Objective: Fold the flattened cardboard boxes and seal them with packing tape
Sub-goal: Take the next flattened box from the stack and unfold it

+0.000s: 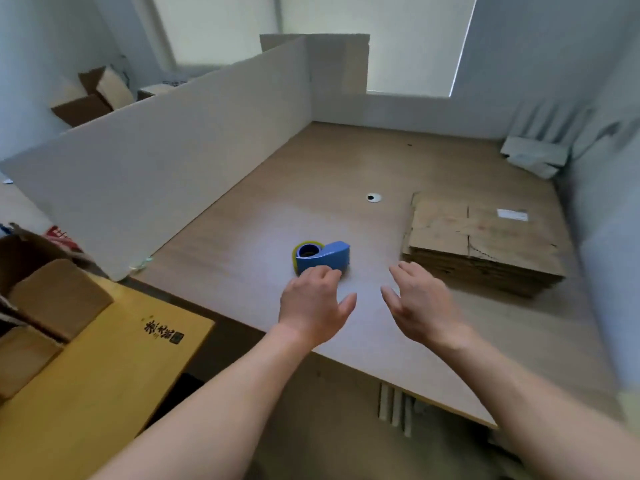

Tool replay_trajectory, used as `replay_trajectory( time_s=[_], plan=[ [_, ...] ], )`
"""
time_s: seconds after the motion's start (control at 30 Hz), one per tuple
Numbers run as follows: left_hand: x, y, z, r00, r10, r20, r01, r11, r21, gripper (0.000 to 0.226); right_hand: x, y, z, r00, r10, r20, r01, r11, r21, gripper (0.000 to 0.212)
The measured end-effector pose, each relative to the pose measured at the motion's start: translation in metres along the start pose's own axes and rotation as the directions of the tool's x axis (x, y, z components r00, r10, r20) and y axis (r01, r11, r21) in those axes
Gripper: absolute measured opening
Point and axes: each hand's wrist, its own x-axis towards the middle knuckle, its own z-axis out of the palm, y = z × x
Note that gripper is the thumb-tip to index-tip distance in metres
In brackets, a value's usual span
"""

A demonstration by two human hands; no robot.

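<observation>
A blue tape dispenser with a yellowish roll lies on the wooden desk near its front edge. Just in front of it hovers my left hand, palm down, fingers relaxed, its fingertips at the dispenser's near side; contact cannot be judged. My right hand is to the right, fingers spread and empty, pointing toward a stack of flattened cardboard boxes on the desk's right side. The stack's top sheet carries a small white label.
A white partition walls the desk's left and back. A cable hole sits mid-desk. White folded material lies at the back right corner. A yellow box and open cartons stand at the lower left.
</observation>
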Motion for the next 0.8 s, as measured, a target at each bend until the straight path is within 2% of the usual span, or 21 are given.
replay_trajectory(
  time_s=[0.37, 0.63, 0.8],
  plan=[
    [0.078, 0.117, 0.054, 0.967, 0.216, 0.137, -0.2, 0.973, -0.119, 0.053, -0.026, 0.141, -0.018, 0.955, 0.296, 0.007, -0.296, 0.955, -0.003, 0.051],
    [0.171, 0.15, 0.103, 0.935, 0.299, 0.192, -0.272, 0.949, -0.157, 0.049, 0.018, 0.214, -0.017, 0.883, 0.47, -0.015, -0.47, 0.882, -0.021, 0.052],
    [0.223, 0.157, 0.14, 0.902, 0.324, 0.285, -0.292, 0.945, -0.148, 0.063, 0.053, 0.257, -0.013, 0.81, 0.583, 0.065, -0.576, 0.811, -0.1, 0.06]
  ],
)
